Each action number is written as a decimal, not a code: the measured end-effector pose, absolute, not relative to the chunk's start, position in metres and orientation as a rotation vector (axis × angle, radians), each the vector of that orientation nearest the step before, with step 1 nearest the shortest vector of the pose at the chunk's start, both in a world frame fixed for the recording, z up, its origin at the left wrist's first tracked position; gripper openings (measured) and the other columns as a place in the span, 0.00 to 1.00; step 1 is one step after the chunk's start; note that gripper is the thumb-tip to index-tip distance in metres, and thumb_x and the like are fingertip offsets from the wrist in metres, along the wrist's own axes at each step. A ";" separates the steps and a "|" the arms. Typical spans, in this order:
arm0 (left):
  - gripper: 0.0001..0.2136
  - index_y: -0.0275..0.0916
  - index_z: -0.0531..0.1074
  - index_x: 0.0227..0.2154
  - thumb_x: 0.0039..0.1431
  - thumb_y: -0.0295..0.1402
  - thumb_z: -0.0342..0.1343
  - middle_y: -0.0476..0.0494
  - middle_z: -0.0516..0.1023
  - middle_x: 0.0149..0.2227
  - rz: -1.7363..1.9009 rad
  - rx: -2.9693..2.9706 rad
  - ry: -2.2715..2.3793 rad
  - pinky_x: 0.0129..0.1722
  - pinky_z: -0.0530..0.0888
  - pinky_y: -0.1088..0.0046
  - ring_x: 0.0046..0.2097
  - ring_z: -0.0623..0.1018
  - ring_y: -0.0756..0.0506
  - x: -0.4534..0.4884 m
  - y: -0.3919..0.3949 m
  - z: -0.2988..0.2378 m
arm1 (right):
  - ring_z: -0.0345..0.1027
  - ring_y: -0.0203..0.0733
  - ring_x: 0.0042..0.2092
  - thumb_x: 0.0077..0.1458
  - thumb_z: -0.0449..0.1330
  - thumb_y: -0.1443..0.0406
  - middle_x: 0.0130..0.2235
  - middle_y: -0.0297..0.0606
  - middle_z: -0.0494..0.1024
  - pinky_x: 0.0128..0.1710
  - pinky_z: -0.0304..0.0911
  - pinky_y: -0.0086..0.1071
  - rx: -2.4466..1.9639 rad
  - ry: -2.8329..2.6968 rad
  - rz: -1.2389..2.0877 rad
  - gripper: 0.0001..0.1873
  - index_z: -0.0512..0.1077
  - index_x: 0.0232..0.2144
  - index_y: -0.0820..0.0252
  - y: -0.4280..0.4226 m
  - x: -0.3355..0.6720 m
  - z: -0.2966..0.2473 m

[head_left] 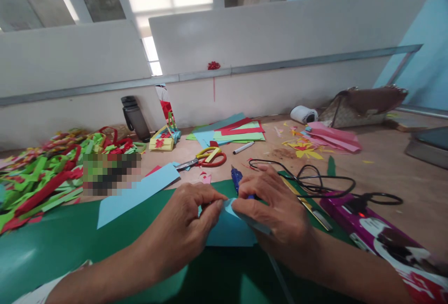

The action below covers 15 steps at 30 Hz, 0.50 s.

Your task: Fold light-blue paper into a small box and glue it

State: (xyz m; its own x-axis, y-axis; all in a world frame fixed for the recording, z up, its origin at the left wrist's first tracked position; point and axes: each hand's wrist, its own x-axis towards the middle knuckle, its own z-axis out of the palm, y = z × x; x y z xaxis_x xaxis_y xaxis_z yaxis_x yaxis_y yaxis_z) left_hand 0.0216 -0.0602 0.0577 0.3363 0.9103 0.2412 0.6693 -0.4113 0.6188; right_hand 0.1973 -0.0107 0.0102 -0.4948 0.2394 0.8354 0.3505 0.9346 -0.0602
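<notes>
A small piece of light blue paper (231, 231) is between my two hands above the green mat, its upper edge curled over. My left hand (191, 215) pinches the upper left of the paper with thumb and forefinger. On its upper right, my right hand (276, 208) is closed, fingers bent over the sheet and hiding part of it. Just beyond the right hand lies a blue glue gun (236, 177), nozzle pointing away; its rear is hidden. Scissors (206, 157) with red and yellow handles rest further off, beside a long light blue paper strip (140, 195).
Left stands a heap of coloured paper scraps (45, 173), with a dark bottle (136, 118) behind. A utility knife (317, 213), black cable (308, 180) and purple power strip box (378, 234) lie right. Stacked coloured paper (227, 131), a marker (243, 148) and a handbag (364, 106) sit further back.
</notes>
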 end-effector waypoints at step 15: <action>0.15 0.35 0.76 0.27 0.60 0.29 0.43 0.48 0.75 0.26 0.794 2.171 1.404 0.28 0.66 0.79 0.28 0.71 0.50 0.021 -0.059 0.061 | 0.64 0.41 0.40 0.49 0.51 0.75 0.33 0.37 0.70 0.48 0.54 0.44 -0.387 -2.159 -0.044 0.10 0.68 0.32 0.60 -0.010 0.200 0.010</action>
